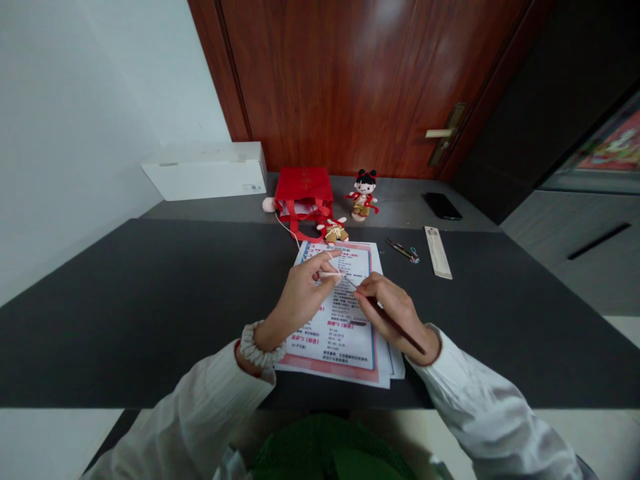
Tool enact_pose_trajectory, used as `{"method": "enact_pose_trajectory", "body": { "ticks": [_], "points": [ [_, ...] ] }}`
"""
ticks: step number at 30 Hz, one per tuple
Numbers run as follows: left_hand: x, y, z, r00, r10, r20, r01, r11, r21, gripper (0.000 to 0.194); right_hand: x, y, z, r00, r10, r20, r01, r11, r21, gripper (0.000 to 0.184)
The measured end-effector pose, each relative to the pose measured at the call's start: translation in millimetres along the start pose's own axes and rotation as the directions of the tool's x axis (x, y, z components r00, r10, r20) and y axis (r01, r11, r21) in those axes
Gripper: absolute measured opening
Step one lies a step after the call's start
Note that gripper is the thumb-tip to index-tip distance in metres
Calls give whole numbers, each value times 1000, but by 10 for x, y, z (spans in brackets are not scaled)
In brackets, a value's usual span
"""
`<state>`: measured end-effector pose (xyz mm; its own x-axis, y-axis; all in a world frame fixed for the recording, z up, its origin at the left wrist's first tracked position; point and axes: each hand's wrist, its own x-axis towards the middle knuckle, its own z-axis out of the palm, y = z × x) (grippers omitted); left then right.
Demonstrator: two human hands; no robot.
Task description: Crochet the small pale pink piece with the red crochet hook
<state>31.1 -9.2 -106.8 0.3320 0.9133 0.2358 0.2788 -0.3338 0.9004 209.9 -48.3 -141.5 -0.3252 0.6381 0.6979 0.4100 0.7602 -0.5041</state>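
Pale pink yarn (330,274) is pinched between the thumb and fingers of my left hand (303,297), with a strand looped over the raised index finger. My right hand (393,310) grips a crochet hook (401,329) by its dark brown handle. The thin metal tip of the hook points at the small bit of yarn work in my left fingers and seems to touch it. Both hands are over printed pattern sheets (345,375). From a pink yarn ball (269,205) beside the red bag, a strand runs down toward my left hand.
A red gift bag (303,183) lies at the back, a small doll body (335,232) before it. Right of it stands a crocheted doll (363,197). Scissors (400,249), a pale flat packet (438,252) and a phone (442,206) lie rightward. A white box (207,172) sits back left.
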Motion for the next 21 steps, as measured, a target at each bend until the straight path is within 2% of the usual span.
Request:
{"method": "enact_pose_trajectory", "body": {
  "ticks": [1, 3, 6, 10, 12, 13, 15, 16, 18, 19, 21],
  "points": [
    [-1, -14, -7, 1000, 12, 13, -12, 1000, 7, 7, -1, 13, -5, 995, 93, -37, -90, 992, 90, 9],
    [-2, -36, -12, 999, 27, 22, -28, 999, 18, 9, -4, 40, -15, 957, 279, -82, -252, 936, 247, 9],
    [-3, -52, -13, 998, 43, 35, -43, 999, 12, 10, -16, 95, -25, 891, 446, -88, -375, 830, 412, 14],
    [-18, -63, -5, 993, 48, 106, -40, 996, -76, 15, -33, 167, 2, 857, 516, -14, -395, 673, 625, 19],
    [-29, -62, 15, 991, 6, 131, 18, 983, -181, 8, -28, 163, 40, 857, 514, 32, -383, 595, 706, 20],
    [-33, -56, 30, 988, -30, 150, 67, 968, -244, 1, -23, 147, 61, 860, 509, 35, -377, 589, 715, 20],
    [-35, -29, 69, 976, -106, 192, 171, 917, -360, 25, -11, 97, 95, 878, 478, -25, -354, 683, 640, 17],
    [-33, -11, 90, 970, -135, 202, 208, 892, -402, 35, -7, 69, 105, 900, 430, -75, -324, 774, 544, 14],
    [-23, 28, 132, 967, -173, 187, 242, 853, -463, 44, -11, 29, 106, 960, 245, -137, -205, 945, 254, 8],
    [-17, 42, 148, 966, -187, 177, 251, 835, -489, 45, -20, 22, 101, 982, 134, -133, -121, 988, 97, 9],
    [-7, 54, 168, 958, -207, 198, 282, 792, -542, 44, -49, 34, 90, 995, -53, -90, 40, 990, -134, 14]
  ]
}}
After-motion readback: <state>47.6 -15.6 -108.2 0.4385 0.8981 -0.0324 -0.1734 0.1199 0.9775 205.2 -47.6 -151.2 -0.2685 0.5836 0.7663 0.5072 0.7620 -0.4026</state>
